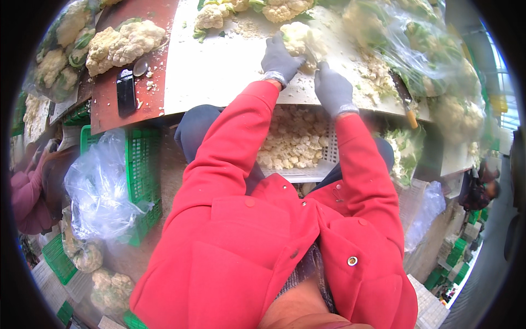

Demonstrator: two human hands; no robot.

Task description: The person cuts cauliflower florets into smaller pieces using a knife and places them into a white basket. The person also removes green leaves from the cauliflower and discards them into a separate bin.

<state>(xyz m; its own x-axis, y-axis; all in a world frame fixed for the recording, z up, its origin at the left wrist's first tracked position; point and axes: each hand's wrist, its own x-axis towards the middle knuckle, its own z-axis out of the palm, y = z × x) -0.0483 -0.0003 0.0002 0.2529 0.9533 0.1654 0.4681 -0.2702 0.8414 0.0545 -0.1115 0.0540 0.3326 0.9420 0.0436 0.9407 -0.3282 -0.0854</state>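
Note:
My left hand (281,59), in a grey glove, is at the lower left side of a cauliflower head (298,39) over the white board (213,70). Its fingers press against the florets. On the other side, my right hand (333,84), gloved alike, has its fingertips just below the cauliflower; a blurred, pale shape lies above them, and whether this hand grips anything cannot be told. Cauliflower crumbs are scattered around both hands. Below the board's edge, between my knees, a white plastic crate (331,144) holds many cut cauliflower florets (294,144).
A knife with an orange handle (411,117) lies at the right edge. Bagged cauliflowers (431,53) stand beyond it. Left are a black phone (126,92), cauliflower heads (125,43) and a green crate (144,181) with a plastic bag (102,185). A person in pink (28,193) is far left.

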